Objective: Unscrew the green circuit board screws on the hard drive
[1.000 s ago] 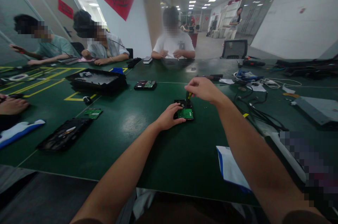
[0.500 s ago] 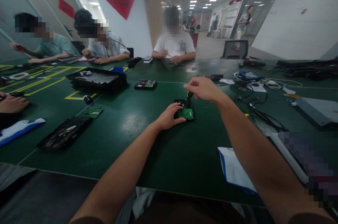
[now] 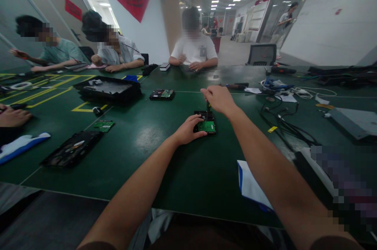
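Note:
A black hard drive with a green circuit board (image 3: 206,123) lies on the green table (image 3: 165,155) in front of me. My left hand (image 3: 188,130) grips its left edge and holds it flat. My right hand (image 3: 217,99) is closed around the handle of a screwdriver (image 3: 208,109), which stands nearly upright with its tip on the far part of the drive. The handle is mostly hidden inside my fist.
A second hard drive (image 3: 162,94) and a black tray (image 3: 107,89) lie farther left. An opened black device (image 3: 72,153) and a loose green board (image 3: 103,125) lie at near left. Cables (image 3: 282,122) spread on the right. A white and blue paper (image 3: 251,187) lies near the front edge. Three people sit across the table.
My right hand with the screwdriver has shifted slightly left, over the far part of the drive. The left hand has stayed on the drive.

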`<state>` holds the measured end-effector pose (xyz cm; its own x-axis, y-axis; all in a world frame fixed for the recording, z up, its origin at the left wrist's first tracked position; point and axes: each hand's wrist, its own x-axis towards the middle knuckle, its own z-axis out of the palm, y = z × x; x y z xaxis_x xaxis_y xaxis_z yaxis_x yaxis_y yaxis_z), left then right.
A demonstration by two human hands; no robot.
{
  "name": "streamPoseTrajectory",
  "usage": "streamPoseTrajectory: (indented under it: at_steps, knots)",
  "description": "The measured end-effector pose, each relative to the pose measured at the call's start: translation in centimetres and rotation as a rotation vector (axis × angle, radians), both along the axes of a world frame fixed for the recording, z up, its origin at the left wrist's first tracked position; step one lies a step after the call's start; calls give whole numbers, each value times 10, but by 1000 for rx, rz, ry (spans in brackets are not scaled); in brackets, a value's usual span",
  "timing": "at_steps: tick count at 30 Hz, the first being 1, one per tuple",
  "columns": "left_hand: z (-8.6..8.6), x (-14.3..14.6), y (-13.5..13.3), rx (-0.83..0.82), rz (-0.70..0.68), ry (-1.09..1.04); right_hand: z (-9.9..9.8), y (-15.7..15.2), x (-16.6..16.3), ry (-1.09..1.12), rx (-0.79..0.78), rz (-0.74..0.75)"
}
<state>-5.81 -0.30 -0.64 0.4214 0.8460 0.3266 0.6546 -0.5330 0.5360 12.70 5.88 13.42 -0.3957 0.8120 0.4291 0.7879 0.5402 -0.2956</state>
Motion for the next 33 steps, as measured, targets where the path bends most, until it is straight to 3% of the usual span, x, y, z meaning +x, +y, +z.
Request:
streamPoseTrajectory:
  at_steps: [6, 14, 22, 33]
  knots:
    - [0, 0, -1, 1, 3, -5, -6, 7, -8, -109, -26, -48]
    - [2, -1, -2, -15, 2, -7, 0, -3, -14, -162, -49, 16]
    - [3, 2, -2, 6, 8, 0, -13, -15, -4, -96, 2, 30]
    - [5, 1, -4, -2, 0, -1, -9, -39, 12, 16, 50, 90]
